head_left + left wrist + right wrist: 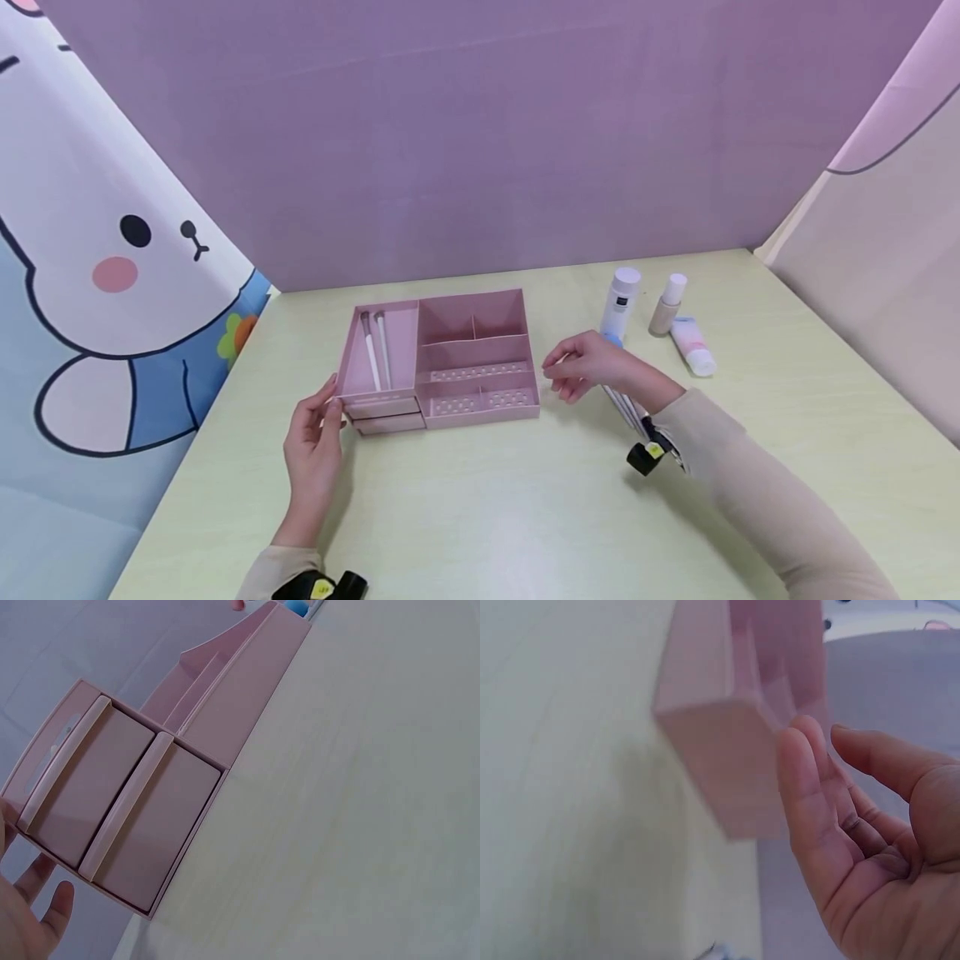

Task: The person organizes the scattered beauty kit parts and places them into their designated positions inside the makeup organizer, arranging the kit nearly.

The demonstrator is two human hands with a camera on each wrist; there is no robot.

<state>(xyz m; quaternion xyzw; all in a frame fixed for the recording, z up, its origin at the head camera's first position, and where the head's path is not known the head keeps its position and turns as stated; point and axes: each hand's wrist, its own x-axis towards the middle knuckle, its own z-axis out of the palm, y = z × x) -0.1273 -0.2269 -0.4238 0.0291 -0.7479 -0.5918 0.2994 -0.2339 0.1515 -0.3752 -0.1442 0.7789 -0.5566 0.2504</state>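
Observation:
A pink desk organizer stands on the table, with open compartments on its right and two shallow drawers at the front left. On its top left tray lie two white-handled makeup brushes. My left hand is at the organizer's left side, fingertips touching its edge; the left wrist view shows the drawer fronts close by. Just off the organizer's right end is my right hand, fingers loosely bent. In the right wrist view nothing sits between thumb and fingers.
Behind my right hand stand a white bottle and a beige bottle with a white cap. A white and pink tube lies beside them. More brushes lie partly under my right forearm. A purple backdrop rises behind the table.

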